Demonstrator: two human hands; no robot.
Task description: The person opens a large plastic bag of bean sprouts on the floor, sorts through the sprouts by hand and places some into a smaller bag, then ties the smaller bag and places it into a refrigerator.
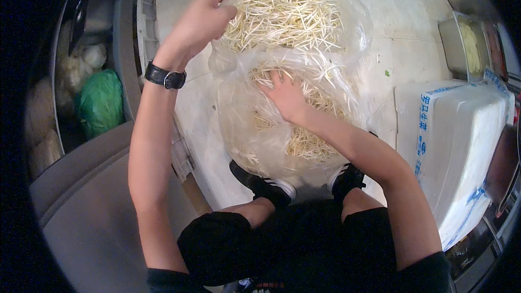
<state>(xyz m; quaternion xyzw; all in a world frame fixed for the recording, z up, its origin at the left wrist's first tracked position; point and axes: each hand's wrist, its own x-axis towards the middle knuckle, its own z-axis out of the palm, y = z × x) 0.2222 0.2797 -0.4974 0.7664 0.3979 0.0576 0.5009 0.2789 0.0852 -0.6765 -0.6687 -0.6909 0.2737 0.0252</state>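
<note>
Two clear plastic bags of bean sprouts lie on the floor in front of me, one beyond the other. My left hand point(217, 10) is at the left edge of the far heap of bean sprouts point(289, 14). Its index finger points out and its thumb is apart from it; the other fingers are mostly hidden. My right hand point(286, 95) reaches into the near plastic bag point(240, 130), with its fingertips sunk among the near bean sprouts point(315, 144). Whether those fingers grip any sprouts is hidden. Crumpled clear film lies between the two heaps.
A white foam box point(439, 138) with blue printed tape stands at the right, behind it a metal container point(456, 44) with pale contents. On the left are a grey padded surface point(97, 211) and a green plastic bag point(101, 101). My black shoes point(264, 187) flank the near bag.
</note>
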